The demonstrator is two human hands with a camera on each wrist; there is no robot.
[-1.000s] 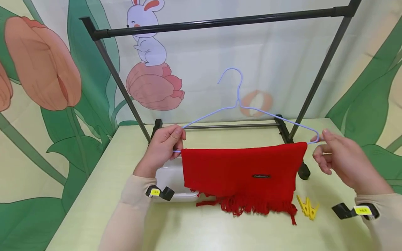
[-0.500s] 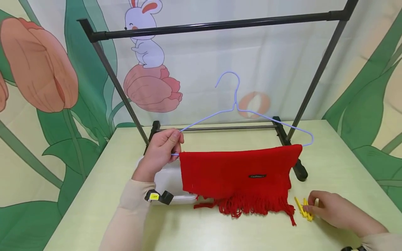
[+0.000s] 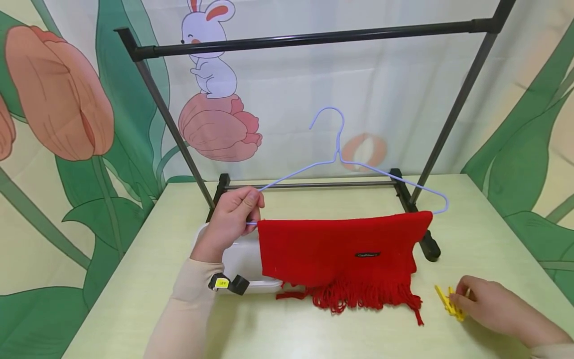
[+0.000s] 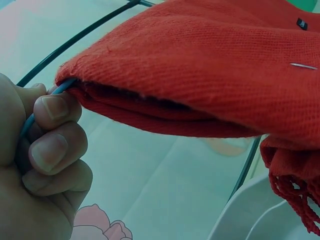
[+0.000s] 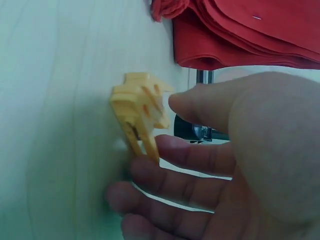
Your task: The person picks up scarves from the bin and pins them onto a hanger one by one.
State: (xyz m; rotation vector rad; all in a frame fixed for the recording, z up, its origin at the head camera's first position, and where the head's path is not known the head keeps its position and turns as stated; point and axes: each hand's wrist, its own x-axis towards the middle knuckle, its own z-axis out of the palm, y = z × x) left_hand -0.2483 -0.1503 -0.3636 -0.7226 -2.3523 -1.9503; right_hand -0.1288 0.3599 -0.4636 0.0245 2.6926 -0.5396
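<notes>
A red fringed scarf hangs folded over the bottom bar of a thin lilac wire hanger, its small dark label facing me. My left hand grips the hanger's left corner, fingers curled round the wire; in the left wrist view the wire runs from the fingers into the scarf's fold. Low on the right, my right hand pinches yellow clothespins at its fingertips, close over the table. In the right wrist view the thumb lies against the clothespins, with the other fingers loosely bent below.
A black clothes rack stands behind the scarf, its right foot reaching forward. Partly covered by the scarf and left hand, a white plastic bin sits on the pale wooden table. A printed curtain hangs behind.
My right hand has left the hanger's right end, come down to the clothespins, and shifted them slightly right. The left hand keeps its grip on the hanger, which has dropped slightly.
</notes>
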